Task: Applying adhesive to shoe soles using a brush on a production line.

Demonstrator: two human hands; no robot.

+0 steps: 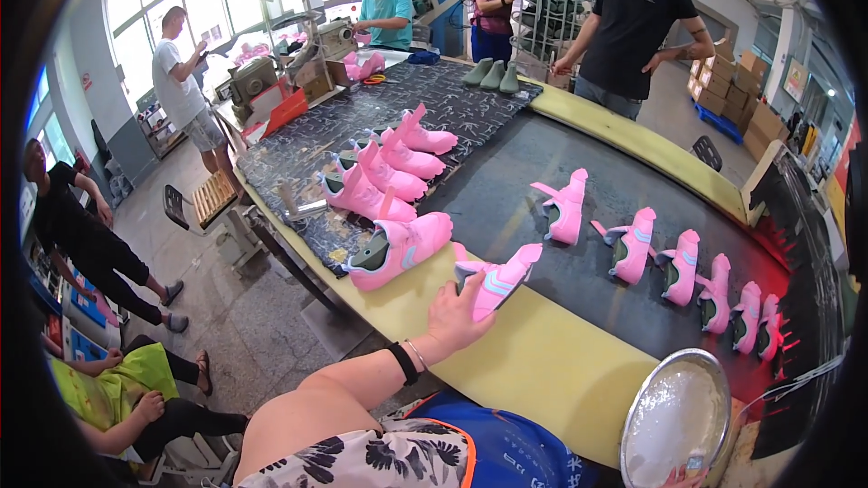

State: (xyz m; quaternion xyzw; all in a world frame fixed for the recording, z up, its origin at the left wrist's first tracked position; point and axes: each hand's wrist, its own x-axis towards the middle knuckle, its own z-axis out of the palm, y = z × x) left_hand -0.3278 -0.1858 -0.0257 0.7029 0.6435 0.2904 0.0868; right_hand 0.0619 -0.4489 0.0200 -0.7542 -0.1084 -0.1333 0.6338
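Note:
My left hand (455, 316) is closed round a pink shoe upper (508, 282) with pale blue stripes, held over the yellow near edge of the bench. At the lower right edge, my right hand (680, 479) is only partly in view, over a metal bowl (633, 411) of whitish liquid. Its fingers appear closed on a small brush (694, 464), mostly hidden. Left of the held upper, a pink shoe (402, 251) on a dark green last leads a row of several similar ones. Further pink uppers (565, 208) stand spaced in a line on the dark belt to the right.
A dark belt (506, 172) runs into a red-lit opening (782, 334) at right. Patterned sheeting (353, 104) covers the bench's left part, with green lasts (491, 75) at its far end. Sewing machines (255, 79) and several people stand around; a person in a black shirt (640, 32) stands across the bench.

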